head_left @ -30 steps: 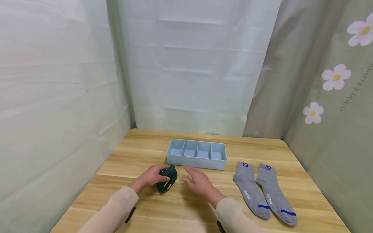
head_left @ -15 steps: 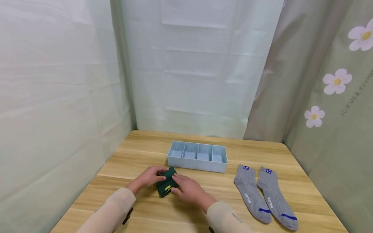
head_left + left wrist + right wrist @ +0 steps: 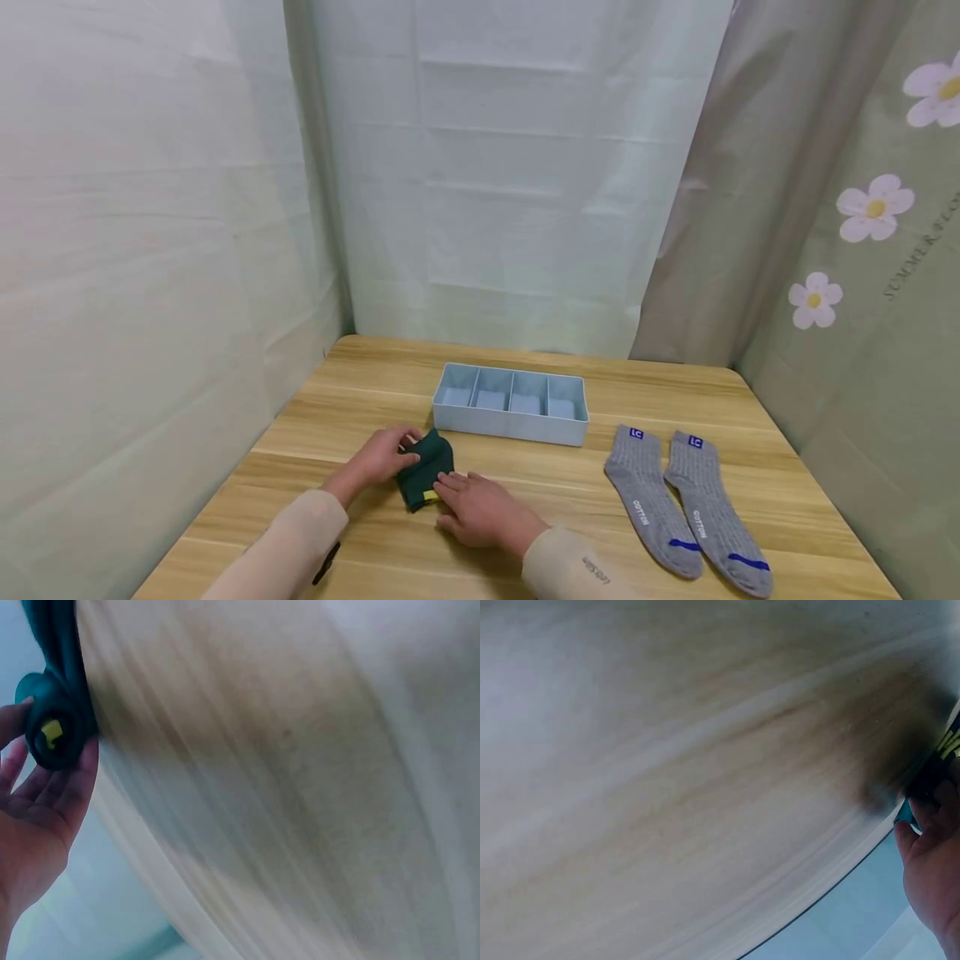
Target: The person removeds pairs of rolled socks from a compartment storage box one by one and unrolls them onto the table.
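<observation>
A dark green sock (image 3: 427, 468) with a yellow mark lies partly rolled on the table, left of centre. My left hand (image 3: 381, 455) grips its rolled left end between thumb and fingers. In the left wrist view, the roll of the sock (image 3: 54, 724) shows yellow at its core, with a flat length running up from it. My right hand (image 3: 486, 510) rests straight fingers on the near right edge of the sock, beside the yellow mark. Only part of the right hand (image 3: 936, 874) shows in the right wrist view, at the right edge.
A pale blue box (image 3: 510, 423) with several compartments stands just behind the hands. Two grey socks, a left one (image 3: 647, 500) and a right one (image 3: 712, 508), lie flat on the wooden table (image 3: 315, 417) at right. Hanging cloth (image 3: 487, 208) surrounds the table.
The right hand has come in from the right and now touches the green sock. The sock has opened from a bunched shape into a flatter piece; the left hand keeps hold of it.
</observation>
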Motion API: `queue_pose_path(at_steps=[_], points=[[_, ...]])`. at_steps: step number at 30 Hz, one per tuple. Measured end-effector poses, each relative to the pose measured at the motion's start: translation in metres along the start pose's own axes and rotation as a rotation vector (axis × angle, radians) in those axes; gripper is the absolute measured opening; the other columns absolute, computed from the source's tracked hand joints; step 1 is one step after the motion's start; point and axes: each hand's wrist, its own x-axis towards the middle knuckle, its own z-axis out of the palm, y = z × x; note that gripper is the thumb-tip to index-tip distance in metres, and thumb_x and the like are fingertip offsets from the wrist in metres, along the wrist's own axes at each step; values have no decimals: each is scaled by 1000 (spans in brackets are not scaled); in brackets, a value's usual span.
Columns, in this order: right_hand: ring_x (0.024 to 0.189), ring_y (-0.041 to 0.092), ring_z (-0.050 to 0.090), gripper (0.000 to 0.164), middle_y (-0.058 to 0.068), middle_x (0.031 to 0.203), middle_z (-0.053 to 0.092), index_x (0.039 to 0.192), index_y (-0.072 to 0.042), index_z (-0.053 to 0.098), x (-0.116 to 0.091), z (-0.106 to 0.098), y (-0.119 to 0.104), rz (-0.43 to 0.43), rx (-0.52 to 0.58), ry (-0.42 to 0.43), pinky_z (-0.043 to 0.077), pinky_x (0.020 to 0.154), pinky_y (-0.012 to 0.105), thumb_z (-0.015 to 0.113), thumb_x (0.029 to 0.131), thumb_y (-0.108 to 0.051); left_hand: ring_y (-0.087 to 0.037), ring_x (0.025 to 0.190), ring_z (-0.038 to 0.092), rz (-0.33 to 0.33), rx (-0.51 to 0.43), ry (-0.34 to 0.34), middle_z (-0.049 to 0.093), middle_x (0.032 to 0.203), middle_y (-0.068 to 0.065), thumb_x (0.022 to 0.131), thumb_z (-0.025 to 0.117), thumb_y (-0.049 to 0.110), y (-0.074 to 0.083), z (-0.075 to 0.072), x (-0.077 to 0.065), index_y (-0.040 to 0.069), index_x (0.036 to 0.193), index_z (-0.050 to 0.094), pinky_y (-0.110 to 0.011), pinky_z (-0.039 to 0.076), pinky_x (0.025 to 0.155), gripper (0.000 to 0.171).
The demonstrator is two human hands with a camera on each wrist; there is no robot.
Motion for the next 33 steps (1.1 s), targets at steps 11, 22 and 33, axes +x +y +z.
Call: queue_pose_path(at_steps=[11, 22, 33], points=[[139, 14, 41, 55, 1, 152, 45, 147, -12, 50, -1, -4, -3, 25, 18, -7, 35, 112, 35, 48, 103, -45, -27, 93, 65, 57, 66, 67, 69, 98, -9, 83, 79, 7, 0, 4, -5, 5, 103, 65, -47, 53, 85, 24], [141, 15, 38, 55, 1, 153, 43, 148, -12, 48, -2, 1, -3, 33, 48, -1, 34, 113, 36, 46, 104, -45, -21, 83, 63, 22, 1, 108, 67, 92, -6, 84, 76, 3, -10, -3, -3, 4, 100, 68, -41, 54, 74, 18], [145, 15, 30, 63, 3, 158, 35, 152, -11, 40, 13, 4, -17, 12, 79, -37, 28, 116, 31, 34, 105, -52, -24, 92, 64, 4, 74, 89, 69, 100, -9, 86, 77, 11, -9, -3, -6, 3, 108, 68, -45, 53, 85, 24]])
